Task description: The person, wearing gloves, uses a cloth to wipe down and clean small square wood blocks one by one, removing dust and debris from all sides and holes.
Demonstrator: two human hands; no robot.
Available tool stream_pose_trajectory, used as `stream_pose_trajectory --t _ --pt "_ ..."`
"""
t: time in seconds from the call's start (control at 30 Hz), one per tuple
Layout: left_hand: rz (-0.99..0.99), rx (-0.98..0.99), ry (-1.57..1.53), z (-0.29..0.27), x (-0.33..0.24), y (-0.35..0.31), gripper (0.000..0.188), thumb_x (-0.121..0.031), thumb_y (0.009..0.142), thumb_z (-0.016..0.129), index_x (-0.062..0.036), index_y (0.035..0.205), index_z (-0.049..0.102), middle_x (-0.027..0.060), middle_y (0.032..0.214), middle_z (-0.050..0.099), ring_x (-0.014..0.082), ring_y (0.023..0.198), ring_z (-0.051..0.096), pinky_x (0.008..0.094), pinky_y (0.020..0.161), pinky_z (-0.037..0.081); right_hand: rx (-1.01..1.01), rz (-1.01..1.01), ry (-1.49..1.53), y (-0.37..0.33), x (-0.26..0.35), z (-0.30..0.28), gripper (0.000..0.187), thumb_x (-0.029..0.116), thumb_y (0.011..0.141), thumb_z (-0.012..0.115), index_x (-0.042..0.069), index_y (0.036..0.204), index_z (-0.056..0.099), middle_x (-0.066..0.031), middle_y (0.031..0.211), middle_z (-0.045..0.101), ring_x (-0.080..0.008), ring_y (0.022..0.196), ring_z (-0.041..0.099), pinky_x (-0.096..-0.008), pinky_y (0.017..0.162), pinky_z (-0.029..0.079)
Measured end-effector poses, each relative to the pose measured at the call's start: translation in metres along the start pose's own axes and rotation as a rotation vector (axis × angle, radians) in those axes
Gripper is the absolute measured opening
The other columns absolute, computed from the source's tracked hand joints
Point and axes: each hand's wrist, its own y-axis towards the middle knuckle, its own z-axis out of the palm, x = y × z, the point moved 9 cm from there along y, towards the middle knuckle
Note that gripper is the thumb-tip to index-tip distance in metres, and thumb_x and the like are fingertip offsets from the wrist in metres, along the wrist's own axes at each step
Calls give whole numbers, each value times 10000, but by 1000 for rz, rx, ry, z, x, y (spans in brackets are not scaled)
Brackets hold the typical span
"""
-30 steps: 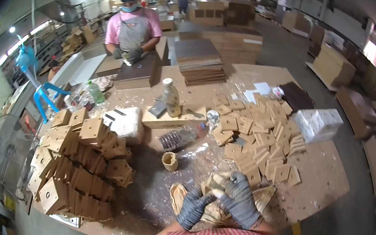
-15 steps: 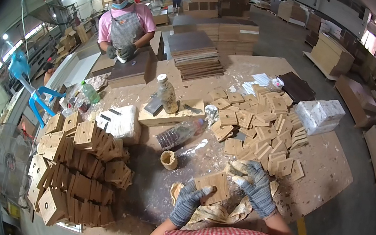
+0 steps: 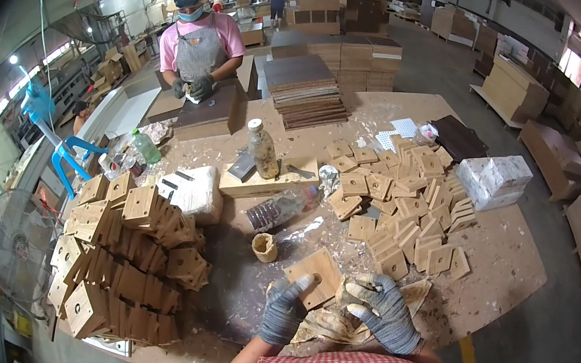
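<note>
A square wooden block with a hole in its middle is tilted up in my left hand, the thumb lying on its face. My right hand is just to the right of it, its fingers bent around a pale, stained rag. Both hands wear grey knit gloves. Below them a larger stained cloth lies crumpled on the table, partly hidden by the hands. A small tan cup with a crusted rim stands beyond my left hand.
Loose wooden blocks are heaped at the right; stacked blocks stand at the left. Beyond lie a tilted plastic bottle, an upright bottle and a white wrapped pack. A person works across the table.
The block has been raised and turned from lying nearly level to a corner-up tilt. My right hand has moved down, towards the cloth. The whole view has shifted slightly.
</note>
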Motion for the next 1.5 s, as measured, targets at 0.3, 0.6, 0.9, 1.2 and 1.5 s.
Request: stream_pose_trajectory --t 0.3,0.6,0.9,1.2,1.5 --pt "204 8 249 21 -8 2 326 -35 869 576 -27 1195 573 87 1097 624 175 1012 578 296 855 459 81 -204 -38 -5 15 39 380 191 783 687 94 1144 618 -68 1112 530 -245 1062 516 -350 905 431" --pt "-63 -35 -176 34 -6 -6 381 -199 851 637 -4 1162 534 128 1154 563 251 1056 568 385 934 477 -231 1 -24 0 -1 -15 414 153 806 692 73 1200 593 -70 1122 479 -211 1044 486 -315 939 401" --pt "-238 -15 -323 31 6 -8 475 -207 879 609 47 1240 433 172 1205 526 287 1077 567 393 925 512 -296 -98 141 3 21 -25 377 123 795 691 73 1160 610 -63 1153 473 -204 1100 485 -297 947 428" --pt "-199 25 -239 36 -3 -8 494 -248 870 628 34 1239 457 151 1161 561 247 1102 557 349 926 494 -247 -36 -71 -6 4 -26 389 115 791 693 79 1168 605 -91 1192 454 -231 1111 479 -321 954 416" --pt "-98 149 464 29 8 -8 521 -161 775 741 24 1211 524 113 1070 633 151 945 604 240 805 498 -192 -108 -129 17 35 -29 381 90 794 685 70 1166 603 -78 1189 470 -221 1116 493 -300 954 424"
